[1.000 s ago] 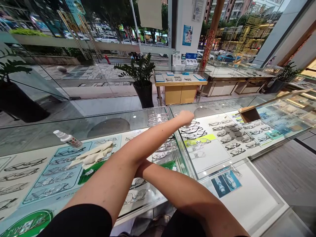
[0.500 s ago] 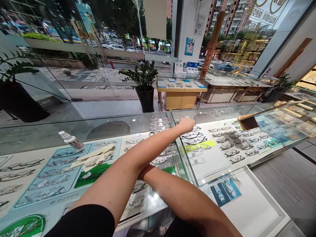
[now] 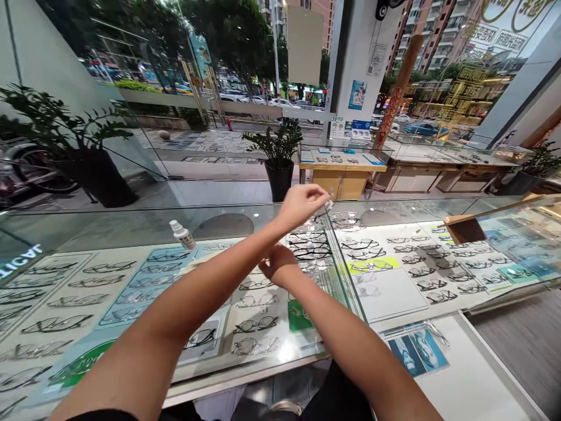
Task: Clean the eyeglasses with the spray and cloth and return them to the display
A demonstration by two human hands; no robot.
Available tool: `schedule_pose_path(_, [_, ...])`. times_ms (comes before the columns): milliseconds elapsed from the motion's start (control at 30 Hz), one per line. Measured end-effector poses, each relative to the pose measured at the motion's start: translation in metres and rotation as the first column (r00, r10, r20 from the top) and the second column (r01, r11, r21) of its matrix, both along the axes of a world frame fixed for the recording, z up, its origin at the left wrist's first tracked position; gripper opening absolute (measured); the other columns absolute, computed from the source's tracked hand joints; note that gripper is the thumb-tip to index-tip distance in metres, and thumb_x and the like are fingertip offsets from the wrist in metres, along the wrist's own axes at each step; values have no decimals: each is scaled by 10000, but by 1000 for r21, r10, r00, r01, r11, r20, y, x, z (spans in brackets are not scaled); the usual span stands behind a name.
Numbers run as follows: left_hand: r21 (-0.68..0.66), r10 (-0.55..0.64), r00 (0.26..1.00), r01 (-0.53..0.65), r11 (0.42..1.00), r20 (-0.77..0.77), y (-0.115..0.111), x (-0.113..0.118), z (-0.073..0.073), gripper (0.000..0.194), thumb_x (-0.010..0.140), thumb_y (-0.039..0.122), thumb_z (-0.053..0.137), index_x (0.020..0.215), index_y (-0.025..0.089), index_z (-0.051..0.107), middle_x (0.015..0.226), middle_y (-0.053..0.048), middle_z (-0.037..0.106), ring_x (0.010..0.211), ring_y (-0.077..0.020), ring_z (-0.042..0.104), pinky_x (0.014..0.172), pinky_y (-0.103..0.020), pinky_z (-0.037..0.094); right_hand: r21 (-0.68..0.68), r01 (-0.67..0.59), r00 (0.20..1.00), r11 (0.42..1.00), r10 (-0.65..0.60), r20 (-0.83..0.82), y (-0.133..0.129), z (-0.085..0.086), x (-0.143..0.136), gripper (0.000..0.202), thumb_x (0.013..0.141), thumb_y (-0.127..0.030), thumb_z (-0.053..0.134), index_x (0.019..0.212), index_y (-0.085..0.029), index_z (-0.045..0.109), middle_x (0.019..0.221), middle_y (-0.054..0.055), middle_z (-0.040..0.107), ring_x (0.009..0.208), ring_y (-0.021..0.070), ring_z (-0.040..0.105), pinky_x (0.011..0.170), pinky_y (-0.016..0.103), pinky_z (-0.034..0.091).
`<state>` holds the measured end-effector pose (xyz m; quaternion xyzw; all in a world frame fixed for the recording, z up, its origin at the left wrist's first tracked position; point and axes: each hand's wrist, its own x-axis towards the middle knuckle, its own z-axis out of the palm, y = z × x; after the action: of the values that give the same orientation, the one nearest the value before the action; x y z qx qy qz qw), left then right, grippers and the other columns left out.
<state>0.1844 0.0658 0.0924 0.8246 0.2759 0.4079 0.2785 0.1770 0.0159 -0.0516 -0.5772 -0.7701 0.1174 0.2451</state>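
The left hand reaches farthest out, thumb and fingertips drawn together just beside a small white piece; I cannot tell whether they pinch it. The right hand curls nearer the body, partly behind the left forearm, its grip hidden. The glass seam runs lengthwise from near the left fingertips back towards the body, passing right of the right hand; the left hand is nearer it. Around them spreads the smooth, glossy desk, with thin-rimmed glasses below. A white plastic bottle, roughly cylindrical, stands left of both hands.
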Motion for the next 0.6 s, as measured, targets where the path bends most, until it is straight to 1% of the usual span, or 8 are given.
schedule_pose_path(33, [-62, 50, 995, -44, 997, 86, -2, -29, -7, 289, 892, 458, 689, 893, 188, 795, 639, 4, 590, 628, -139, 478, 626, -304, 353, 16, 52, 999, 999, -51, -12, 0, 3, 4, 263, 917, -158, 594, 1156, -158, 702, 1121, 140, 736, 1088, 293, 675, 950, 402, 547])
schedule_pose_path(133, [-243, 187, 949, -125, 962, 252, -4, -107, -45, 291, 894, 464, 725, 894, 174, 756, 677, 8, 567, 640, -133, 445, 651, -314, 367, 131, 44, 993, 990, -29, -112, -3, 10, 19, 379, 894, -136, 562, 1259, -189, 652, 1088, 100, 716, 986, 257, 661, 909, 381, 525])
schedule_pose_path(200, [-313, 274, 892, -162, 936, 359, -2, -146, -75, 290, 859, 470, 767, 875, 182, 737, 822, -30, 662, 741, -166, 532, 734, -333, 430, 209, -1, 984, 978, 38, -175, -5, 11, 28, 362, 904, -127, 523, 1235, -200, 650, 1051, 84, 693, 958, 237, 639, 887, 362, 505])
schedule_pose_path(267, [-349, 321, 846, -174, 921, 425, 2, -172, -99, 319, 834, 516, 776, 885, 205, 727, 929, -52, 710, 852, -203, 603, 806, -348, 475, 246, -1, 964, 969, 66, -257, -6, 12, 35, 302, 917, -136, 503, 1165, -200, 662, 1014, 74, 682, 908, 220, 627, 864, 353, 491])
schedule_pose_path(333, [-356, 327, 838, -173, 918, 437, 7, -184, -115, 357, 830, 547, 759, 902, 200, 719, 1010, -70, 737, 917, -210, 647, 863, -354, 500, 255, 34, 950, 966, 48, -309, -6, 17, 38, 206, 915, -164, 522, 1056, -198, 669, 946, 66, 672, 860, 220, 613, 833, 359, 478])
schedule_pose_path(400, [-365, 303, 838, -136, 921, 454, 10, -188, -123, 377, 827, 549, 755, 931, 188, 721, 1028, -83, 755, 938, -211, 670, 889, -356, 505, 253, 65, 916, 965, 43, -400, -6, 24, 37, 129, 904, -196, 552, 984, -206, 654, 903, 52, 666, 823, 212, 611, 798, 351, 477])
schedule_pose_path(500, [-390, 285, 840, -97, 916, 461, 7, -184, -123, 366, 830, 534, 758, 919, 182, 718, 995, -85, 766, 932, -214, 683, 891, -355, 507, 214, 92, 840, 973, 39, -542, -5, 36, 27, 53, 894, -258, 601, 925, -220, 623, 867, 29, 667, 782, 194, 611, 755, 331, 476])
schedule_pose_path(600, [-417, 265, 858, -66, 907, 439, -3, -181, -119, 337, 847, 515, 754, 912, 187, 718, 1000, -84, 771, 956, -225, 691, 903, -363, 513, 156, 121, 758, 980, 10, -653, 0, 41, 15, 103, 916, -336, 603, 940, -236, 607, 714, -22, 581, 645, 165, 524, 643, 307, 416])
